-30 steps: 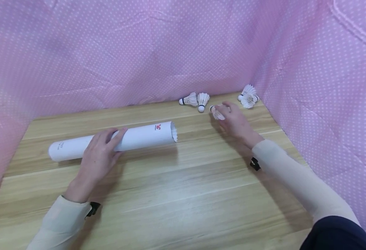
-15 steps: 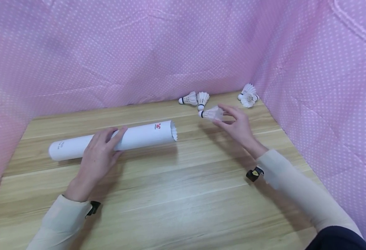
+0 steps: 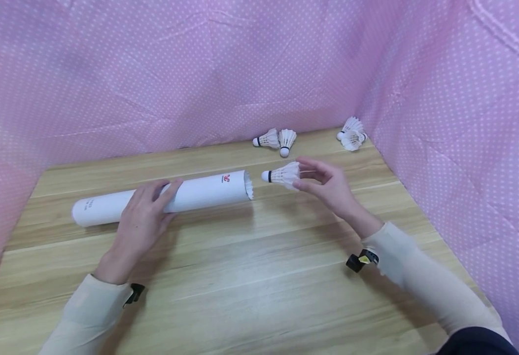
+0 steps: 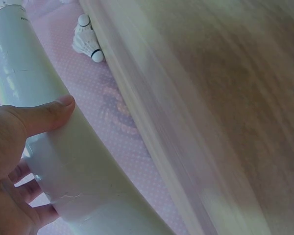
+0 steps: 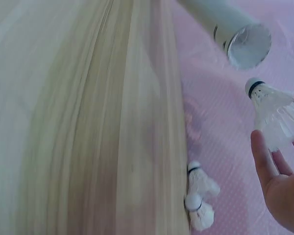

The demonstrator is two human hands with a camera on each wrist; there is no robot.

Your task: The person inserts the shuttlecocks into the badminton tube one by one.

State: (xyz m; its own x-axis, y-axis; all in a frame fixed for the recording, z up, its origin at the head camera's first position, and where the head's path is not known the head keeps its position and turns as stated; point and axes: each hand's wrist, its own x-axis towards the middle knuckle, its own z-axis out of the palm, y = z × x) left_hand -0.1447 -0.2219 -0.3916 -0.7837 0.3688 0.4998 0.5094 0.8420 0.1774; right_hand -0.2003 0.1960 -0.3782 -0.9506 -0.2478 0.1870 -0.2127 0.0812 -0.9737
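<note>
My left hand grips a white shuttlecock tube round its middle, thumb on one side and fingers on the other. The tube lies almost level over the table, its open end facing right, with white feather edges showing at the mouth. My right hand pinches a white shuttlecock by its feather skirt between thumb and fingers. Its cork points left, a short gap away from the tube's mouth. In the right wrist view, the shuttlecock is close in front of the tube's open end.
Two shuttlecocks lie together at the table's back edge. Another pair of shuttlecocks rests in the back right corner. Pink dotted cloth stands behind and to the right of the wooden table.
My right hand has lifted the shuttlecock from near the back of the table and carried it left and nearer, toward the tube's mouth. The left hand and tube have hardly moved.
</note>
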